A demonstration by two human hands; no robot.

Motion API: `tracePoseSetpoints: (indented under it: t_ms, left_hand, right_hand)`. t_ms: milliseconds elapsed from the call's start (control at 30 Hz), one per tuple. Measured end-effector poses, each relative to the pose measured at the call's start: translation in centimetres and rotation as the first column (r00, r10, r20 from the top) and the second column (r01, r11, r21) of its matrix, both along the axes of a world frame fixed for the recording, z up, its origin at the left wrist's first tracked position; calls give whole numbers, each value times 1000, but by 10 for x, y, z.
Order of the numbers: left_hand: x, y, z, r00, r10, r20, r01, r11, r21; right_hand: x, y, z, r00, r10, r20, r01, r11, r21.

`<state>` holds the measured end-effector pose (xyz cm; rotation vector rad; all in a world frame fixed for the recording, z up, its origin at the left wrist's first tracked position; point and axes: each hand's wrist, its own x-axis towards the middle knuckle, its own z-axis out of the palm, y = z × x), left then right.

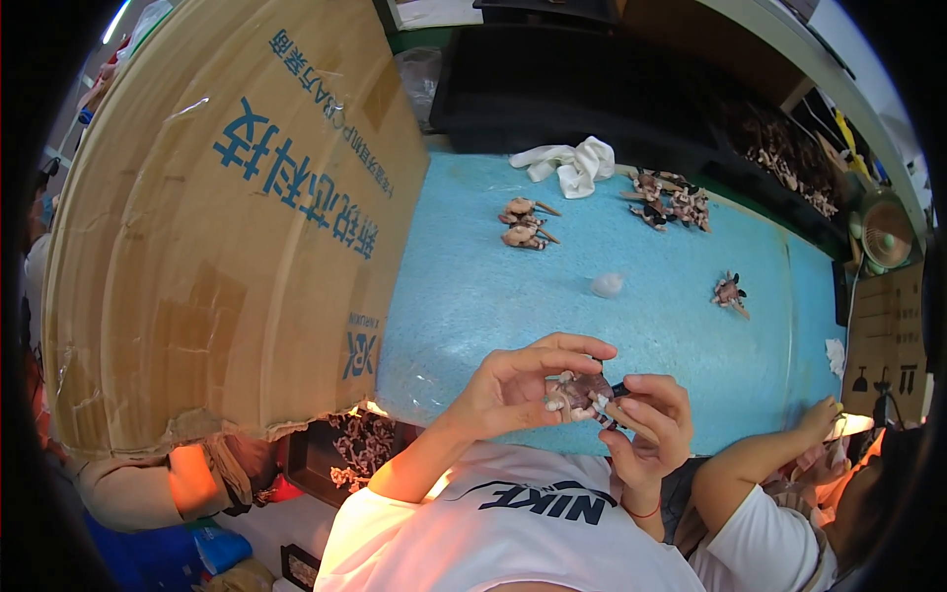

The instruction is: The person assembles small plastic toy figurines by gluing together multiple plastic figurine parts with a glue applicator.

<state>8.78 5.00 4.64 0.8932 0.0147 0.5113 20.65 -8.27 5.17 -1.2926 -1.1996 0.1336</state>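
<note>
My left hand (518, 385) and my right hand (649, 422) meet over the near edge of a light blue table (473, 296). Between their fingertips they hold a small brown and beige toy figure (577, 393). The left fingers curl over its top; the right fingers pinch it from the right side, with a thin dark tool or part beside it that I cannot make out. Both forearms rise from a white shirt at the bottom.
A large cardboard box (227, 227) fills the left. On the table lie small groups of similar figures (523, 225), (673, 202), (730, 292), a white cloth (572, 163) and a small clear lump (608, 285). Another person's arm (760, 459) rests at lower right. A small fan (886, 237) stands right.
</note>
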Motion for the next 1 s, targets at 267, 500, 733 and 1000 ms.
tracePoseSetpoints:
  t_ms: [267, 500, 733, 1000]
  left_hand:
    - [-2, 5, -6, 994, -53, 95, 49, 998, 49]
    - [-4, -1, 4, 989, -123, 84, 122, 992, 17]
    - [-4, -11, 2, 998, -61, -9, 60, 997, -39]
    - [-3, -13, 3, 999, -35, -10, 34, 997, -74]
  right_hand:
    - [-4, 0, -4, 1000, 13, 25, -14, 999, 39]
    - [-5, 0, 2, 986, -66, 151, 59, 997, 49]
    - [-11, 0, 1, 964, -117, 238, 109, 993, 48]
    - [-10, -2, 1, 962, -81, 261, 71, 996, 48]
